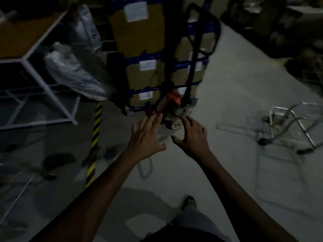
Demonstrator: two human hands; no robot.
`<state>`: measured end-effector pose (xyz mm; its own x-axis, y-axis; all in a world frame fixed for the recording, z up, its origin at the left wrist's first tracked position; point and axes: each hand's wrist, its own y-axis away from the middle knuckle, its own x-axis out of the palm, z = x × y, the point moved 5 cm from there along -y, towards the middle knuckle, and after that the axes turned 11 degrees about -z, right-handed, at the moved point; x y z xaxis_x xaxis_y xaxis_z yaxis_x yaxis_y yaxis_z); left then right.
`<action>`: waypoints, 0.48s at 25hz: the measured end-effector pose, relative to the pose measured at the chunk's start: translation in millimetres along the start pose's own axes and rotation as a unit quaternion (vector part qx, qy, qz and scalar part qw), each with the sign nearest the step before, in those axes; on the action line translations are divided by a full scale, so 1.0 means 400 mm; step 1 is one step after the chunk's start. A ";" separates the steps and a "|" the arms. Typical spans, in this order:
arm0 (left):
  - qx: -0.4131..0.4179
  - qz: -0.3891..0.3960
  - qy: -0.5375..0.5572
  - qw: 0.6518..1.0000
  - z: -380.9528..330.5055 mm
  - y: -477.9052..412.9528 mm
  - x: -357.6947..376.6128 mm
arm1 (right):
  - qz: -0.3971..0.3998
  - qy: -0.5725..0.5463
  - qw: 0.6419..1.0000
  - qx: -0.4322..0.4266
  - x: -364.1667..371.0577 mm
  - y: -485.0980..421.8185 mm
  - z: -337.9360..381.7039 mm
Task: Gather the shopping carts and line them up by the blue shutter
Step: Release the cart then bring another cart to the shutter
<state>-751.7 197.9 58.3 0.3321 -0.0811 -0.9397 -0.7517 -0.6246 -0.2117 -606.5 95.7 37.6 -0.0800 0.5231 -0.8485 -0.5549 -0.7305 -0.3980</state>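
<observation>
Head camera view of a dim, blurred storeroom with a pale floor. A person stretches both bare arms forward. Their left hand (146, 137) is spread flat, fingers apart, gripping nothing. Their right hand (192, 135) is open too, fingers loosely curled, empty. Both hands hover in front of a pallet jack (176, 109) with a red base and a tall black handle, parked against stacked cardboard boxes (138, 32) in blue frames. A metal shopping cart (288, 126) stands on the floor well to the right, apart from both hands. A white shelving rack (35, 74) holding plastic bags (73, 72) stands at left, beside a yellow-and-black floor stripe (95, 137). One sandalled foot (189, 201) shows below.
</observation>
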 end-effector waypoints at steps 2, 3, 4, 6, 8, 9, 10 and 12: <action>0.039 0.008 0.011 0.999 -0.158 -0.036 0.039 | -0.022 0.003 0.998 0.052 -0.074 0.039 -0.145; 0.055 0.012 0.011 0.998 -0.235 -0.053 0.060 | -0.032 0.002 0.997 0.074 -0.110 0.055 -0.213; 0.071 0.014 0.009 0.997 -0.303 -0.069 0.082 | -0.040 0.000 0.995 0.092 -0.140 0.067 -0.274; 0.124 0.020 0.000 0.992 -0.505 -0.116 0.157 | -0.064 0.007 0.988 0.141 -0.233 0.100 -0.458; 0.165 0.027 0.004 0.986 -0.715 -0.160 0.235 | -0.080 0.024 0.981 0.173 -0.320 0.128 -0.646; 0.183 0.028 0.008 0.983 -0.824 -0.186 0.277 | -0.088 0.034 0.979 0.183 -0.361 0.143 -0.739; 0.201 0.030 0.015 0.979 -0.952 -0.217 0.323 | -0.096 0.047 0.975 0.193 -0.412 0.160 -0.847; 0.225 0.029 0.030 0.973 -1.174 -0.269 0.393 | -0.102 0.074 0.970 0.206 -0.503 0.186 -1.029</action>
<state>-351.0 -112.2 59.4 0.3047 -0.1600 -0.9389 -0.9392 -0.2145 -0.2682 -290.7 -244.6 35.0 0.1698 0.5470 -0.8197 -0.8332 -0.3644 -0.4158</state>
